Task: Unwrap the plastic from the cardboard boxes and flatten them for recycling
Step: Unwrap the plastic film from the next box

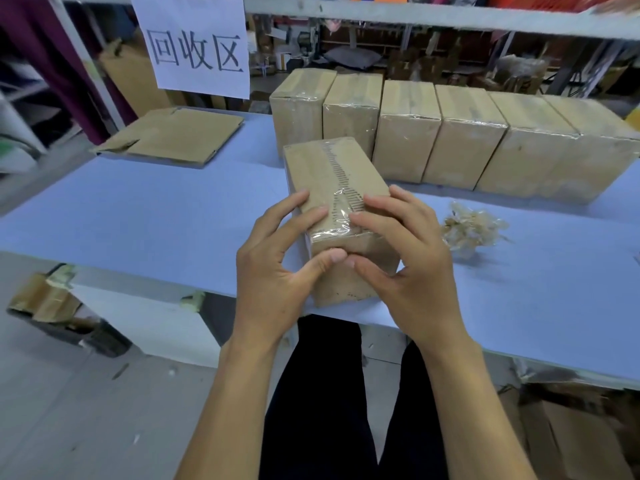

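Observation:
A cardboard box [332, 174] wrapped in clear plastic stands at the near edge of the blue table [156, 209], with a strip of torn tape running along its top. My left hand [277, 268] grips its near left corner, fingers on top and thumb on the front face. My right hand [401, 261] grips the near right corner the same way, its fingertips on the wrinkled plastic [341, 216] at the top edge. The two thumbs nearly touch on the front face.
A row of several plastic-wrapped boxes [450, 140] lines the table's far right. Flattened cardboard [173, 135] lies at the far left under a paper sign [197, 46]. A crumpled wad of plastic [474, 230] sits right of my hands. Shelving rises behind.

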